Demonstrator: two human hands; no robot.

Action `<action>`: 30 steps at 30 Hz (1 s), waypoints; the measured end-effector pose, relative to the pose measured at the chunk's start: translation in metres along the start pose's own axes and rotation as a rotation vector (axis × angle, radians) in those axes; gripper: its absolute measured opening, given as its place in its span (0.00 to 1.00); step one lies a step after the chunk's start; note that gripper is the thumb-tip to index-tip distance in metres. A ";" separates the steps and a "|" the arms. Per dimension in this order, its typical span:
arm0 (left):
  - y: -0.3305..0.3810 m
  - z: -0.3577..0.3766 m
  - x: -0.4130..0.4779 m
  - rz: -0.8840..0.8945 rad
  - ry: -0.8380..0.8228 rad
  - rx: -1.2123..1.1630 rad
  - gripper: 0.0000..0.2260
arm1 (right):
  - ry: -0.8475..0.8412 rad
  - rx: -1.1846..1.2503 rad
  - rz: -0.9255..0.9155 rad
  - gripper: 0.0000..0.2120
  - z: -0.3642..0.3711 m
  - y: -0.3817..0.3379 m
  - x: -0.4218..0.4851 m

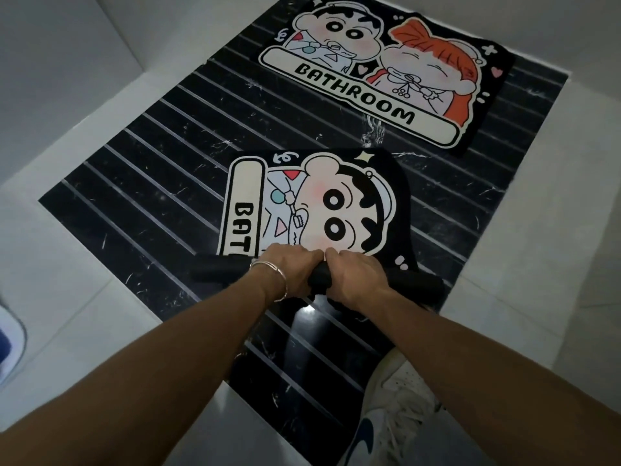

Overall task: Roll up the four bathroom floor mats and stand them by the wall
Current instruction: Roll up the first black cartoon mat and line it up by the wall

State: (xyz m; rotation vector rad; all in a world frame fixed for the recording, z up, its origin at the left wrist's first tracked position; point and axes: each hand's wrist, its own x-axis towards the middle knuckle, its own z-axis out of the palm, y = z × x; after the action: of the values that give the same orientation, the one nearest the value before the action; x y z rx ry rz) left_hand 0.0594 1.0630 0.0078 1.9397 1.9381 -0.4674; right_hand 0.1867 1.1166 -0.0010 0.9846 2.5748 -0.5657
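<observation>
A cartoon bathroom mat (pixel 312 203) lies on the dark striped floor, partly rolled from its near end into a black roll (pixel 416 287). My left hand (pixel 289 264), with a bracelet on the wrist, and my right hand (pixel 353 274) sit side by side on the middle of the roll, fingers curled over it. A second cartoon mat (pixel 386 72) printed with BATHROOM lies flat farther away. No other mats show.
The black marble floor panel (pixel 151 183) with pale stripes is framed by light tiles. White walls (pixel 67 62) rise at the left and far side. My white shoe (pixel 396 415) stands at the bottom right. A blue-and-white object (pixel 8 344) sits at the left edge.
</observation>
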 end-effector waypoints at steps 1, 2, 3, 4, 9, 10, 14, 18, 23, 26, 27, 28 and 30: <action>0.000 0.001 -0.002 0.015 0.028 0.038 0.22 | -0.043 0.055 0.024 0.18 -0.001 0.000 0.001; 0.001 0.003 -0.003 0.032 0.055 0.075 0.23 | -0.101 0.111 0.047 0.18 -0.002 0.001 0.001; 0.003 0.007 -0.004 0.044 0.072 0.103 0.24 | -0.157 0.152 0.064 0.18 -0.003 0.003 0.001; 0.004 0.010 -0.005 0.043 0.076 0.110 0.23 | -0.188 0.165 0.069 0.18 -0.004 0.004 0.000; 0.005 0.012 -0.001 -0.035 -0.012 0.007 0.20 | -0.030 -0.042 -0.027 0.18 0.004 -0.001 -0.003; 0.005 0.011 -0.001 -0.029 -0.006 0.007 0.20 | -0.021 -0.052 -0.026 0.18 0.005 -0.002 -0.003; 0.005 0.013 -0.008 0.040 0.112 0.115 0.24 | -0.137 0.130 0.026 0.18 0.000 0.001 -0.002; 0.004 0.015 -0.008 0.047 0.122 0.137 0.22 | -0.132 0.159 0.027 0.19 0.000 -0.001 -0.006; 0.001 0.011 -0.004 -0.013 0.050 -0.008 0.19 | 0.020 -0.024 -0.036 0.20 0.005 -0.004 -0.002; 0.002 0.012 -0.009 0.022 0.134 0.057 0.22 | -0.065 0.042 -0.008 0.21 -0.001 -0.001 0.000; 0.003 0.013 -0.010 0.041 0.162 0.102 0.24 | -0.109 0.077 0.004 0.21 -0.003 0.001 0.000; 0.005 0.014 -0.011 0.053 0.175 0.134 0.25 | -0.142 0.099 0.010 0.22 -0.004 0.002 0.000; 0.007 0.015 -0.010 0.028 0.155 0.119 0.24 | -0.147 0.098 0.002 0.22 -0.005 0.003 0.000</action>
State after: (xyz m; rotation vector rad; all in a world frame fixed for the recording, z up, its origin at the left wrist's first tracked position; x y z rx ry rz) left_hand 0.0668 1.0468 -0.0003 2.1331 2.0154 -0.4461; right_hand 0.1881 1.1215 0.0029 0.9392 2.4365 -0.7408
